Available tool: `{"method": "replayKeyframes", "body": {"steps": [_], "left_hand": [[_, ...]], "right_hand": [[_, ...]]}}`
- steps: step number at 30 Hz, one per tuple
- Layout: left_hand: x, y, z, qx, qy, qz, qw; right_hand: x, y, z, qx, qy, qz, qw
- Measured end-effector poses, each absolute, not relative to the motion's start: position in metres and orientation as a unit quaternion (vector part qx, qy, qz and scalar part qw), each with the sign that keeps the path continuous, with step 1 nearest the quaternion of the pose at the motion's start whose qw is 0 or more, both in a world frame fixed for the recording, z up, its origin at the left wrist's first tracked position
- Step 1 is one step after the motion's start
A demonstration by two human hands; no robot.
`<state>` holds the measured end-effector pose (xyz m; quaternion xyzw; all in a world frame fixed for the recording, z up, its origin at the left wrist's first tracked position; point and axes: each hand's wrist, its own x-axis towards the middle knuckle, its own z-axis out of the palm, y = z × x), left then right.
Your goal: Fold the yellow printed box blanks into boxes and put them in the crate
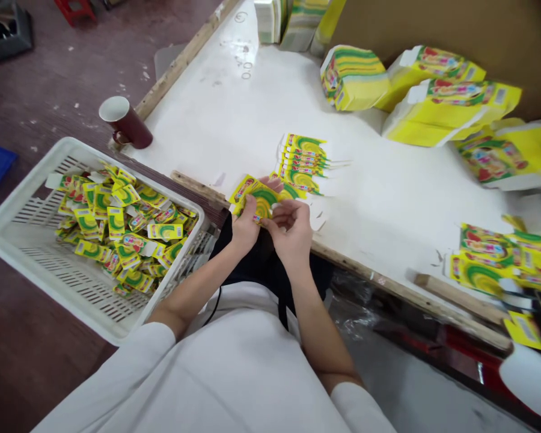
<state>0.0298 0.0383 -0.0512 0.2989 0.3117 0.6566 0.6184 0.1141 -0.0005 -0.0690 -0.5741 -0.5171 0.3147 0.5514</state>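
In the head view, a yellow-and-green carton [252, 195] sits between the two hands at the near edge of the bench [379, 192]. The left hand [246, 225] is nearer, its fingers clamped on the carton, thumb on top. Its long axis seems to slope from the left fingers toward the right ones. The right hand [293, 231] has thumb and fingertips close together, touching the carton's right end; whether they pinch a flap, I cannot tell. Just beyond the fingers, an overlapping row of cartons [304, 153] lies flat. Left of the left fingers stands a white crate [29, 231] of small boxes [117, 222], with a mug [137, 129] beyond. Nothing visible separates the right fingertips from the carton.
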Motion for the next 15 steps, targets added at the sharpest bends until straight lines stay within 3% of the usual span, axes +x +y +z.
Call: {"method": "replayKeyframes", "body": {"steps": [4, 7, 15], "left_hand": [[0.032, 0.039, -0.051, 0.268, 0.286, 0.679, 0.621], [0.032, 0.037, -0.051, 0.262, 0.283, 0.685, 0.618], [0.024, 0.033, -0.056, 0.319, 0.308, 0.639, 0.628]], "right_hand": [[0.109, -0.008, -0.061, -0.602, -0.569, 0.216, 0.517], [0.104, -0.012, -0.056, -0.605, -0.578, 0.209, 0.507], [0.110, -0.006, -0.057, -0.546, -0.437, 0.445, 0.560]]}}
